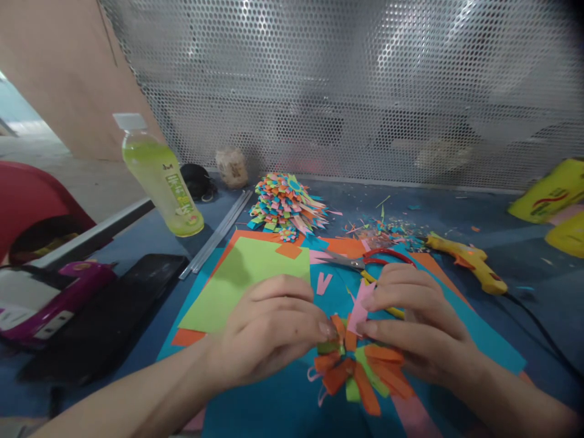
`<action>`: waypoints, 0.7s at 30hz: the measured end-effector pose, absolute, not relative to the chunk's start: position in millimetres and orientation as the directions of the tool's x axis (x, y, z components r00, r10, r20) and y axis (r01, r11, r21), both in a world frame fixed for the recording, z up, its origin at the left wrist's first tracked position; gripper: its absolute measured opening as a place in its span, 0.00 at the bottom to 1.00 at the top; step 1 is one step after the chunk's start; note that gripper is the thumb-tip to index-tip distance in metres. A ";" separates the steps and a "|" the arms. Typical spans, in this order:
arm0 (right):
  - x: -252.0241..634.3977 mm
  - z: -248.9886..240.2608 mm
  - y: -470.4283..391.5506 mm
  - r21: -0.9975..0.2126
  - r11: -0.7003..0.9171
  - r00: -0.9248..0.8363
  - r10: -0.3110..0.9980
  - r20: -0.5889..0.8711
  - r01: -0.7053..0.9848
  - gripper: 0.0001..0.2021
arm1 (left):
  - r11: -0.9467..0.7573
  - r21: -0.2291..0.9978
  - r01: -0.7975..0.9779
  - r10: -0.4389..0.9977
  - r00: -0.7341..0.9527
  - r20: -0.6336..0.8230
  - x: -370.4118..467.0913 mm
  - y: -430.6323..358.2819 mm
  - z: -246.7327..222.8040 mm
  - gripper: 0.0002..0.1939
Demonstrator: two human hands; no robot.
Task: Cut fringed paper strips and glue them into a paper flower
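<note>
My left hand point(278, 325) is closed, its fingertips pinching the upper left of a paper flower point(349, 371) made of orange and green strips. Between the thumb and fingers of my right hand point(420, 322) is a pink paper strip point(358, 313), its lower end against the flower's top edge. Just beyond the hands, scissors point(349, 261) with red handles lie on colored paper sheets point(255, 274), beside a small V-shaped pink paper piece point(324, 283). A yellow-handled tool point(395, 312) is partly hidden behind my right hand.
A heap of fringed paper point(287, 204) stands at the back, with scraps point(387, 231) beside it. A yellow glue gun point(469, 258) and its cord lie right. Leftward are clear sticks point(216, 234), a drink bottle point(162, 176), a black phone point(104, 316) and a purple device point(68, 298).
</note>
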State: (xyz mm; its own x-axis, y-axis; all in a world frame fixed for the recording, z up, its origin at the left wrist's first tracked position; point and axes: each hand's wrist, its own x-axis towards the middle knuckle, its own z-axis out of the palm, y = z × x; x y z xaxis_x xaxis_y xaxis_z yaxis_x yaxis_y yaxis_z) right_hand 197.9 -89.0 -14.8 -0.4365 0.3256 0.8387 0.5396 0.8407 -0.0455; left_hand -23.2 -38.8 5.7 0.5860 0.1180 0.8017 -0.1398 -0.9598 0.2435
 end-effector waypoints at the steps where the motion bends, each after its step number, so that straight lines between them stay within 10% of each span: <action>1: 197.9 -14.8 -89.1 -0.051 0.835 -0.435 0.336 0.836 0.548 0.08 | -0.960 0.242 -0.140 0.117 0.586 0.802 -23.0 -38.8 5.7 0.18; 21: 187.3 -1.6 -88.1 -0.141 0.878 -0.442 0.362 0.821 0.457 0.09 | -0.960 0.253 -0.118 0.144 0.568 0.810 -19.2 -39.4 5.8 0.17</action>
State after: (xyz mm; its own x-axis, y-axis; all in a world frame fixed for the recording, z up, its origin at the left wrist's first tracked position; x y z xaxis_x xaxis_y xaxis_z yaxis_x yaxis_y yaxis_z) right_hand 187.3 -88.1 -1.6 -0.4418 0.3620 0.8208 0.4570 0.8782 -0.1413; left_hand -19.2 -39.4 5.8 0.5678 0.1438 0.8105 -0.1179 -0.9602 0.2530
